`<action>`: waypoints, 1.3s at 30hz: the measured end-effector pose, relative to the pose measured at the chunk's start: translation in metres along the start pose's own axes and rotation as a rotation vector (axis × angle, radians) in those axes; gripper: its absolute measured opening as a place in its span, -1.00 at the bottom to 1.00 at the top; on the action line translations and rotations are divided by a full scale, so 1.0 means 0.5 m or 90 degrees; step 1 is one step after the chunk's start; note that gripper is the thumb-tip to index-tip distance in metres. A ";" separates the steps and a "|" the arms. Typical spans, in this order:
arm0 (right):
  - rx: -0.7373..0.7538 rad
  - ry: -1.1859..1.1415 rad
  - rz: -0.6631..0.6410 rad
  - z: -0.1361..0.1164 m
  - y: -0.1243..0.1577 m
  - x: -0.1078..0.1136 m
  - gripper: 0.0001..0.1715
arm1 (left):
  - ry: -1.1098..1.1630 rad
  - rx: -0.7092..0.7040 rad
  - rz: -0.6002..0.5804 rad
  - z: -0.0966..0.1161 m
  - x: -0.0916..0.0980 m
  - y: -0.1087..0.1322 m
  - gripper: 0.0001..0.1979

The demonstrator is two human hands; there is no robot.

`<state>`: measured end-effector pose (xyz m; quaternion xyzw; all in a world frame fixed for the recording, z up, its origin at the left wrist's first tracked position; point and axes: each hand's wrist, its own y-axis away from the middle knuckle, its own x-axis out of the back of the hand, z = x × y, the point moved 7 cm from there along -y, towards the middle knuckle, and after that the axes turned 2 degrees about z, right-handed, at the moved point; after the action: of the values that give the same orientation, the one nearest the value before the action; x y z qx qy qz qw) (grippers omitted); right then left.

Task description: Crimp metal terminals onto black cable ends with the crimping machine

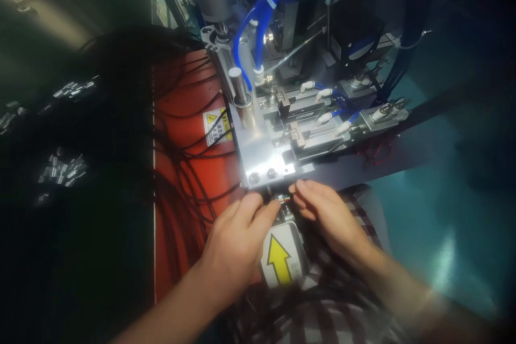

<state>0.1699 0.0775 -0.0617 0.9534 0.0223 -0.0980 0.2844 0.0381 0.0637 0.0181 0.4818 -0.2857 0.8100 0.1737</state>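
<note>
My left hand [237,231] is closed, thumb and forefinger pinched together just under the front edge of the metal press block [262,158]. At the thumb tip shows a cable end with thin coloured wires [284,199]. To the right, my right hand [324,209] has its fingers curled together close to the wires; anything held in them is hidden. Directly below sits a white-topped box [292,260] with a yellow arrow [278,260] pointing toward the machine.
An orange-red bench [181,86] carries black cables [189,172] and a warning label [216,126]. Loose small metal pieces [62,169] lie in piles at the left. Pneumatic cylinders [322,134] with white fittings and blue hoses [262,16] stand behind the block.
</note>
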 end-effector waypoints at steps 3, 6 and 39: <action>0.139 0.185 0.062 -0.016 0.011 0.005 -0.62 | 0.009 0.002 0.000 -0.003 0.000 0.002 -0.67; 0.214 0.294 0.055 -0.018 0.014 -0.010 -0.64 | 0.011 0.001 0.004 -0.006 0.000 0.004 -0.68; 0.087 0.037 -0.010 0.002 -0.003 -0.013 -0.56 | 0.032 0.026 0.034 -0.012 0.018 0.009 -0.71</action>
<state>0.1634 0.0784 -0.0621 0.9729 0.0313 -0.0738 0.2168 0.0273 0.0640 0.0225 0.4572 -0.2774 0.8317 0.1494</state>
